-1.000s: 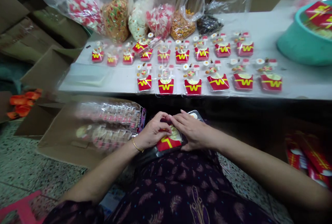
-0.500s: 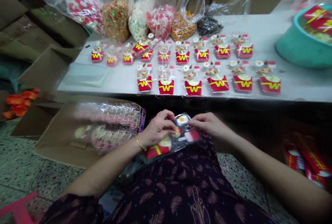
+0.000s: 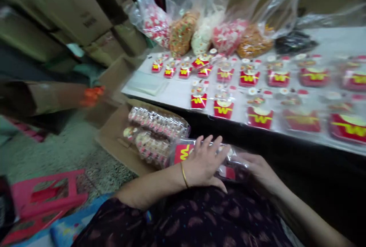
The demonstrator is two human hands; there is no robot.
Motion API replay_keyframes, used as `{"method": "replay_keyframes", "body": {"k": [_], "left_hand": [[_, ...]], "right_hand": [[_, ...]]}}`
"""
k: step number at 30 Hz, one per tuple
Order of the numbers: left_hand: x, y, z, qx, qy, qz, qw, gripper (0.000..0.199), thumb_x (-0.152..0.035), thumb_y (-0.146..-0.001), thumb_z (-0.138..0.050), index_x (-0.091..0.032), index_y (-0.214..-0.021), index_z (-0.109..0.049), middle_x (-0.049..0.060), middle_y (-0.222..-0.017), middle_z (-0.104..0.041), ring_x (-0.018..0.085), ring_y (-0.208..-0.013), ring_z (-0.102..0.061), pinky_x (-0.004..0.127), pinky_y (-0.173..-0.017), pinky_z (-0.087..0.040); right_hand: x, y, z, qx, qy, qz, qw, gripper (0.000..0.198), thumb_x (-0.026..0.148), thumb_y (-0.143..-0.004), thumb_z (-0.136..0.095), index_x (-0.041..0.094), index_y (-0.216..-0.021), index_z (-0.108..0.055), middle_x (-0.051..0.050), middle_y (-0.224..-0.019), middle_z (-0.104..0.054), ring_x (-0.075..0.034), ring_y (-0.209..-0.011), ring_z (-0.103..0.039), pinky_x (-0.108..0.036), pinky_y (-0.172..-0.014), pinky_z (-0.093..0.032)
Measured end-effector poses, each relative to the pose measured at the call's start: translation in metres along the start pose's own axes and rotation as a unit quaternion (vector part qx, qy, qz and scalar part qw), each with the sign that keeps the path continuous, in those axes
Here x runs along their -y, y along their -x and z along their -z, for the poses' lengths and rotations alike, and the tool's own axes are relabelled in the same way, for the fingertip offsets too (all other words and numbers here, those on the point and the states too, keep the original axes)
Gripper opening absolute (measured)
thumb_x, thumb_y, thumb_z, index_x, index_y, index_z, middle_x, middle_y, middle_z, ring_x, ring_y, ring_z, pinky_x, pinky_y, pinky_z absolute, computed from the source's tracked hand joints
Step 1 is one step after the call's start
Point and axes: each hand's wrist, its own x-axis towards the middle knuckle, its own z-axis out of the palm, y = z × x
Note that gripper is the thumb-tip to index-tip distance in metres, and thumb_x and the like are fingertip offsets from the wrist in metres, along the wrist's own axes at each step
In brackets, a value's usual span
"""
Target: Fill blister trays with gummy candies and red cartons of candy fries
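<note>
In my lap lies a clear plastic packet [image 3: 183,152] holding a red fries carton piece with a yellow W and a red-and-white ice-lolly piece. My left hand [image 3: 207,163], a gold bangle at its wrist, rests flat over the packet's middle with the fingers spread. At the packet's other end my right hand [image 3: 257,167] grips the plastic, partly blurred. Just left of the packet, an open cardboard box [image 3: 114,140] contains rows of filled packets [image 3: 153,146]. Other pieces under my left hand are mostly hidden.
Two rows of similar sets [image 3: 260,115] line the white table [image 3: 177,90]. Behind them stand clear bags of small pieces [image 3: 183,33]. Thin plastic sleeves [image 3: 147,83] lie at the table's left end. A red plastic stool [image 3: 51,193] is at lower left, cartons [image 3: 80,10] beyond.
The view has swung left. My left hand has gone from pinching at the packet's pieces to lying flat across it. The packet has come nearer the cardboard box.
</note>
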Motion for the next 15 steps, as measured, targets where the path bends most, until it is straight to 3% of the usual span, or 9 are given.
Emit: {"method": "replay_keyframes", "body": {"k": [4, 8, 10, 15], "left_hand": [[0.017, 0.028, 0.012, 0.020, -0.047, 0.069, 0.996, 0.095, -0.044, -0.060, -0.063, -0.016, -0.134, -0.010, 0.018, -0.129, -0.035, 0.034, -0.118, -0.030, 0.057, -0.096, -0.015], [0.067, 0.069, 0.031, -0.010, -0.071, 0.132, 0.989, 0.094, -0.024, -0.057, -0.062, -0.019, -0.135, -0.010, 0.016, -0.126, -0.036, 0.033, -0.116, -0.031, 0.058, -0.099, -0.008], [0.106, 0.097, 0.040, -0.041, -0.103, 0.176, 0.978, 0.090, -0.021, -0.057, -0.059, -0.021, -0.134, -0.015, 0.014, -0.127, -0.035, 0.032, -0.119, -0.029, 0.055, -0.100, -0.008], [0.216, 0.156, 0.059, -0.141, -0.172, 0.301, 0.927, 0.077, -0.016, -0.061, -0.050, -0.018, -0.132, -0.021, 0.014, -0.129, -0.036, 0.027, -0.122, -0.028, 0.051, -0.102, -0.006]], "right_hand": [[0.014, -0.022, -0.044, 0.057, 0.002, 0.005, 0.998, 0.041, 0.053, -0.061, -0.062, 0.013, -0.070, -0.065, -0.001, -0.050, -0.054, -0.010, -0.043, -0.044, -0.023, -0.042, -0.035], [0.035, -0.043, -0.080, 0.140, 0.063, 0.034, 0.988, 0.041, 0.050, -0.064, -0.061, 0.017, -0.087, -0.068, -0.007, -0.080, -0.067, -0.020, -0.073, -0.060, -0.029, -0.065, -0.047], [0.041, -0.052, -0.082, 0.135, 0.087, 0.039, 0.986, 0.040, 0.048, -0.064, -0.062, 0.020, -0.092, -0.067, -0.007, -0.091, -0.067, -0.022, -0.085, -0.059, -0.031, -0.075, -0.047], [0.031, -0.070, -0.056, 0.065, 0.156, 0.004, 0.986, 0.039, 0.050, -0.061, -0.062, 0.021, -0.086, -0.069, -0.008, -0.092, -0.067, -0.028, -0.090, -0.059, -0.039, -0.083, -0.046]]}}
